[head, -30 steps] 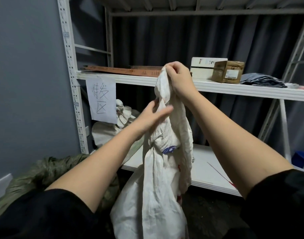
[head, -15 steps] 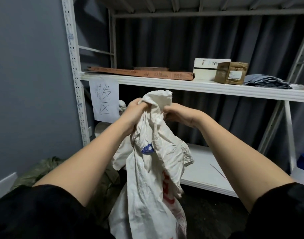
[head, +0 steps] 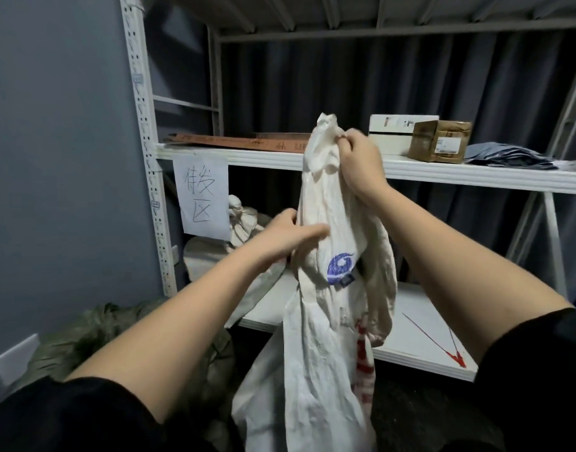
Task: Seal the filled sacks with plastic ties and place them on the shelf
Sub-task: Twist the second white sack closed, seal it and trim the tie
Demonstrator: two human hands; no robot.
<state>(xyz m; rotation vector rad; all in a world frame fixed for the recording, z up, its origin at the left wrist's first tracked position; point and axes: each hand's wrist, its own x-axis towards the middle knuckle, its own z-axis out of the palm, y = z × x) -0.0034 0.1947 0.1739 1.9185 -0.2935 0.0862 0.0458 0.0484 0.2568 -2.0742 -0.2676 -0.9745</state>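
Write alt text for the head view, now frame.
A person's right hand grips the bunched top of a white woven sack, holding it up before a white metal shelf, while the left hand touches the sack's neck lower down. A tied white sack sits on the lower shelf.

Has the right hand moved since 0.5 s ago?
Yes. The right hand went up: it was below the white metal upper shelf, and now grips the white woven sack's neck at shelf height.
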